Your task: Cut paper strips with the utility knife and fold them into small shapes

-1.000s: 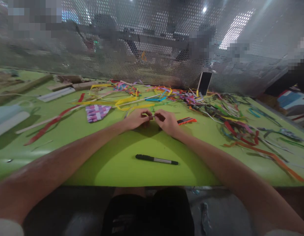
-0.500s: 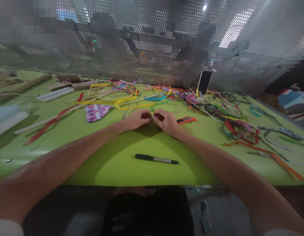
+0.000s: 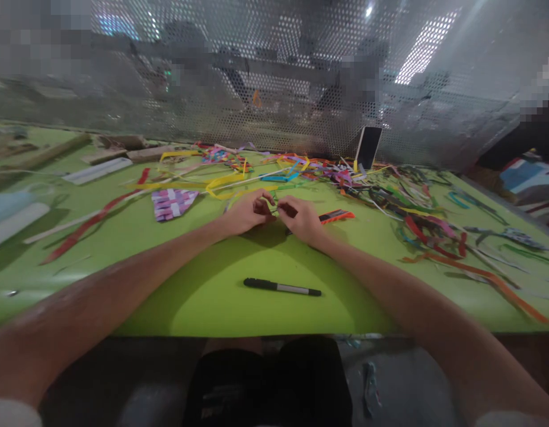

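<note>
Over the middle of the green tabletop, my left hand point(image 3: 250, 212) and my right hand point(image 3: 301, 218) almost meet at the fingertips. Both are curled in a pinch around something small and thin, too small to name. The index finger of my left hand is arched up from its thumb. Just beyond the fingertips lies a bit of green strip point(image 3: 275, 194). An orange and black utility knife point(image 3: 337, 217) rests beside my right hand, partly covered by it. Nearer my body lies a black and grey pen point(image 3: 282, 287). A purple and white woven piece point(image 3: 173, 203) is left of my left hand.
Tangled coloured strips point(image 3: 341, 172) spread along the back and right. A phone point(image 3: 368, 148) leans upright before a perforated metal screen point(image 3: 274, 118). Red strip point(image 3: 96, 219) and white tray-like piece point(image 3: 96, 170) lie left. Part of another person point(image 3: 523, 142) shows at right.
My left index finger has lifted and parted from the thumb. My right hand keeps its pinch in nearly the same place. The pen and knife have not moved.
</note>
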`<act>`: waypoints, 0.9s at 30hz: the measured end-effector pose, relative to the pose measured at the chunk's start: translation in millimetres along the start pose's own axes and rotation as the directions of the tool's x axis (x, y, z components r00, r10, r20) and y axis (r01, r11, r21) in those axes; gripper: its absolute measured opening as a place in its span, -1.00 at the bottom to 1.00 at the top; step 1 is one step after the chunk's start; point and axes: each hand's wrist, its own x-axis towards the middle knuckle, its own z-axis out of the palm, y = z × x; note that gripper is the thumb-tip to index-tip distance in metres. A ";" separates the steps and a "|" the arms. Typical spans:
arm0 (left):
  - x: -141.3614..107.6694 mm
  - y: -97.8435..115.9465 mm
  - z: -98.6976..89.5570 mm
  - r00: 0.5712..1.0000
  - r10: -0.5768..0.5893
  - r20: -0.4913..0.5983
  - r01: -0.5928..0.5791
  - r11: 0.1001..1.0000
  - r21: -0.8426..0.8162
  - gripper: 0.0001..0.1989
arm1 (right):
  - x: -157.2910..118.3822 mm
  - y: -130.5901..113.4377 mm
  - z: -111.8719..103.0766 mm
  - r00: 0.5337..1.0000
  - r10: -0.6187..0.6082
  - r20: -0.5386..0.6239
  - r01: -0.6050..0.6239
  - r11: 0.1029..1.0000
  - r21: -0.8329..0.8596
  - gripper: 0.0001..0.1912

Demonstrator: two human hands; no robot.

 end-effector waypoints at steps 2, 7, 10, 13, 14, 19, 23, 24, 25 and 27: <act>-0.6 1.3 0.3 1.000 -0.015 0.004 0.015 1.000 -0.014 -0.69 | 0.0 0.9 0.0 1.000 0.007 -0.019 -0.007 1.000 0.004 -0.77; -1.5 4.3 0.3 0.998 -0.052 -0.024 0.051 0.998 -0.032 -0.77 | 0.1 0.8 -0.7 0.997 0.030 -0.072 -0.029 0.999 0.013 -0.84; -1.7 6.3 -0.2 0.995 -0.081 -0.056 0.079 0.996 -0.035 -0.84 | 0.3 -0.2 -1.4 0.994 0.043 -0.100 -0.042 0.999 0.018 -0.89; -2.4 8.0 -1.0 0.991 -0.113 -0.074 0.111 0.993 -0.028 -0.89 | 0.5 -0.6 -1.6 0.990 0.063 -0.126 -0.061 0.998 0.020 -0.88; -2.6 8.4 -1.2 0.989 -0.122 -0.079 0.120 0.992 -0.025 -0.91 | 0.6 -0.6 -1.5 0.989 0.070 -0.134 -0.068 0.997 0.021 -0.88; -2.9 9.0 -1.7 0.982 -0.152 -0.113 0.150 0.988 -0.023 -0.95 | 0.8 -0.7 -0.7 0.982 0.097 -0.162 -0.093 0.995 0.032 -0.87; -1.6 8.4 -2.4 0.974 -0.183 -0.133 0.183 0.983 -0.013 -0.93 | 1.2 -0.1 -1.4 0.973 0.131 -0.188 -0.126 0.991 0.038 -0.89; -1.4 8.3 -2.5 0.972 -0.191 -0.138 0.191 0.982 -0.011 -0.92 | 1.5 0.6 -1.7 0.970 0.141 -0.196 -0.136 0.990 0.040 -0.89; -1.2 8.2 -2.5 0.970 -0.197 -0.141 0.198 0.980 -0.010 -0.92 | 1.8 1.5 -2.1 0.967 0.151 -0.206 -0.146 0.988 0.041 -0.89; -1.2 8.4 -2.0 0.968 -0.202 -0.147 0.203 0.979 -0.011 -0.91 | 2.4 3.7 -2.9 0.961 0.167 -0.222 -0.160 0.986 0.046 -0.87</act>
